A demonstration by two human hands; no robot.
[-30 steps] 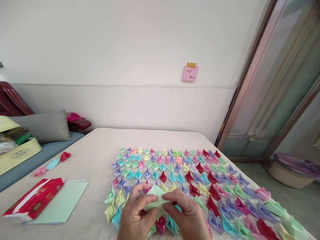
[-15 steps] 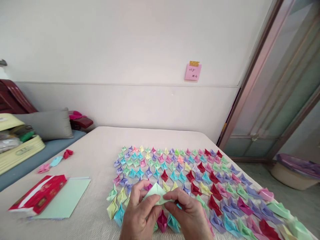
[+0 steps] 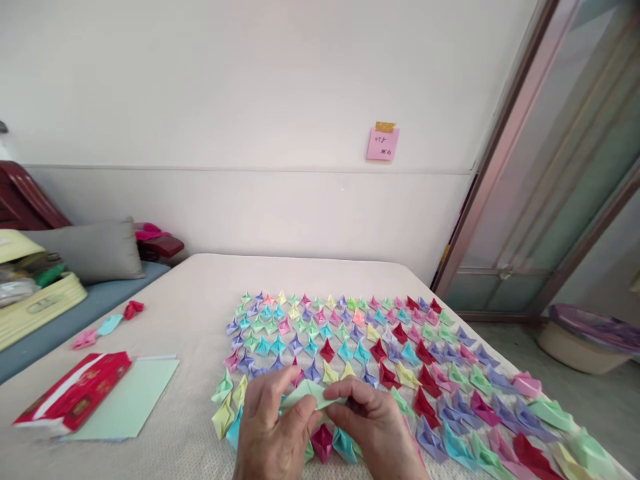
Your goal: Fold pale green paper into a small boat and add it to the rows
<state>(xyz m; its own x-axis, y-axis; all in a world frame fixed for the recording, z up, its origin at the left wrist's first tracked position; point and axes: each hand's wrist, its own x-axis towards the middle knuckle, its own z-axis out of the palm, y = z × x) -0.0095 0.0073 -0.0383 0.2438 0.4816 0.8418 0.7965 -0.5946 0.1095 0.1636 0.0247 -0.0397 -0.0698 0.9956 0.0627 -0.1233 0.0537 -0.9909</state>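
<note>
A pale green folded paper is pinched between both hands above the table's near side. My left hand grips its left part, with the thumb pressed on the front. My right hand pinches the right corner between thumb and fingers. Fingers cover much of the paper's lower part. Below and around the hands stand many small folded paper boats in rows, among them a magenta boat between the wrists and a yellow boat left of my left hand.
A red tissue packet lies on light green paper sheets at the left. Small pink, blue and red paper pieces lie behind it. A pink note is taped on the wall. A lidded tub stands on the floor at right.
The paper's upper point has tipped down, so it looks flatter between the hands. My left hand has shifted slightly left. The whole view has moved a little.
</note>
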